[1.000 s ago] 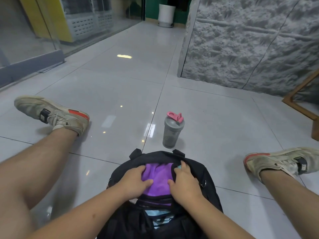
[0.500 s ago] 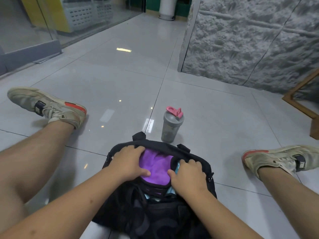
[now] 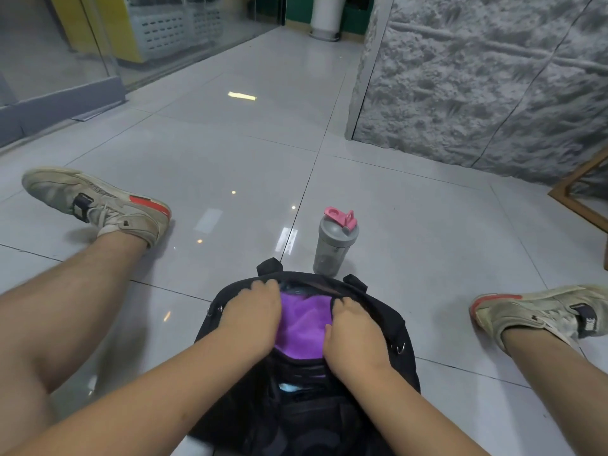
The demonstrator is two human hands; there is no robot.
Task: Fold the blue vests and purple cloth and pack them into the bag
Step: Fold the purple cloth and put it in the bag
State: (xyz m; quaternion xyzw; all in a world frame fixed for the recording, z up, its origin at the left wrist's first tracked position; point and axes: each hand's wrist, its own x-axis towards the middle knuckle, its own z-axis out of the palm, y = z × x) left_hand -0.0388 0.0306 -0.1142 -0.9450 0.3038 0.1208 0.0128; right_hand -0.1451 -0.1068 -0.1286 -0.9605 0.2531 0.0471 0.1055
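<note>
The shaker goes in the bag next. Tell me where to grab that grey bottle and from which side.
Grip the grey bottle round its body, below the lid. It stands upright on the floor just beyond the bag, so its round side is free all the way round. Come from the right with the right hand, probably the nearer one. Avoid the pink flip cap, which stands open.

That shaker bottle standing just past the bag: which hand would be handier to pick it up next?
Probably the right hand. The bottle stands on the floor beyond the bag's far right corner, nearer that hand. The left hand would have to cross over the purple cloth. Both hands are busy in the bag.
</note>
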